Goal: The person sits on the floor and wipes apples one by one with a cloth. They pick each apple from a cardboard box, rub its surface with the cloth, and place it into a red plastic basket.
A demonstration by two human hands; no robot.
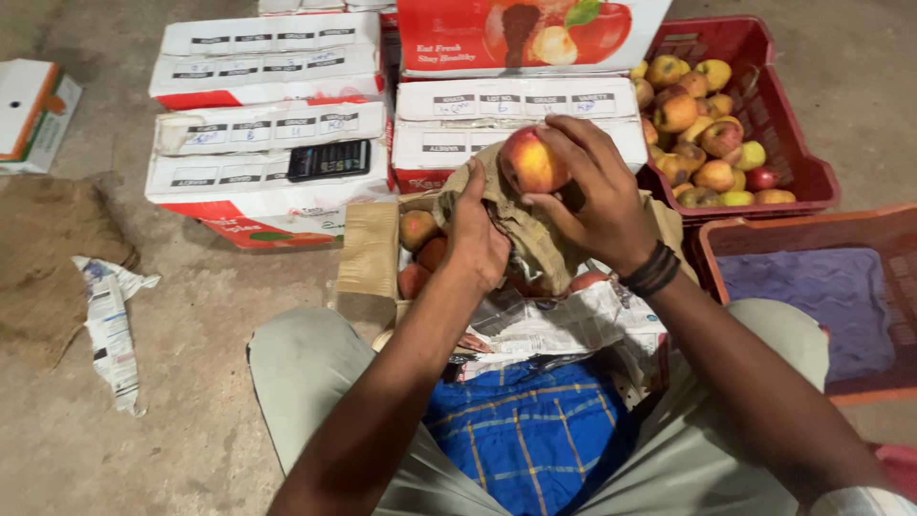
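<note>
On the floor (191, 315), white boxes (272, 153) and a red crate (802, 143) of apples flank an open carton (373, 250); above it, the right hand (597, 196) grips an apple (531, 161), the left hand (475, 239) clutching a cloth (521, 225).

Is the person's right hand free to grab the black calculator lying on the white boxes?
Probably not at once: the right hand is wrapped around an apple, and the calculator lies beyond the left hand, which grips a cloth.
</note>
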